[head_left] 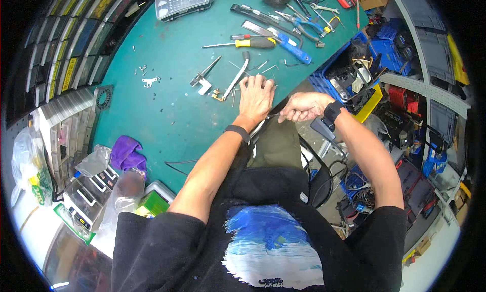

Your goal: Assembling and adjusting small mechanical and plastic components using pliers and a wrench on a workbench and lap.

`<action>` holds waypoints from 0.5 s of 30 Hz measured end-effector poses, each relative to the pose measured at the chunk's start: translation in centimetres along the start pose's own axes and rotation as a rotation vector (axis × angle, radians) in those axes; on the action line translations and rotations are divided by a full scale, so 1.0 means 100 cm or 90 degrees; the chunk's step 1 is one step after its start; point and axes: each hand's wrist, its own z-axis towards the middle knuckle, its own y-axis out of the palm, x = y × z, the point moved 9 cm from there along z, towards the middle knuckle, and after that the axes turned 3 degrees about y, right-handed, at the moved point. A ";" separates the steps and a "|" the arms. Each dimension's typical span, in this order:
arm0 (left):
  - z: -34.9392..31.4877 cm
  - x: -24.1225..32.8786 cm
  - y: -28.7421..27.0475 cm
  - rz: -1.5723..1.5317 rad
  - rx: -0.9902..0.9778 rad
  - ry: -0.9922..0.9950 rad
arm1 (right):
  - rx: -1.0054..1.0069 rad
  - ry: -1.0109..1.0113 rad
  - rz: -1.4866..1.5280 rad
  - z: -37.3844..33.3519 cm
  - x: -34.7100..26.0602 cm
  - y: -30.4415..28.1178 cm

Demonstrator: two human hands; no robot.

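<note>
My left hand [257, 98] is curled, knuckles up, at the near edge of the green work mat [172, 79]. What its fingers close on is hidden beneath them. Just right of it, past the mat's edge, my right hand [305, 107] is closed in a pinch. A thin, slender piece runs from its fingertips toward my left wrist; its kind is too small to tell. Left of my left hand lie a curved grey metal lever [237, 78], a small brass-coloured part [218, 95], and a pointed metal piece with a white block [204, 86]. Small pins and screws lie around them.
A yellow-black screwdriver [260, 43], a blue-handled tool [295, 51] and pliers [310, 23] lie farther back. Small screws and a white bracket [150, 82] are scattered at left. A clear parts case [182, 2], purple cloth [127, 153] and blue crate [324, 80] surround the work area.
</note>
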 end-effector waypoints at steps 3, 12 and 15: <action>-0.001 -0.002 0.000 0.004 -0.008 -0.008 | -0.008 -0.002 0.092 0.007 -0.002 0.005; 0.002 -0.001 0.002 0.039 -0.036 -0.002 | 0.287 -0.182 -0.065 -0.013 -0.025 0.014; 0.002 0.000 0.004 0.035 -0.032 -0.003 | 0.347 -0.175 -0.105 -0.011 -0.023 0.021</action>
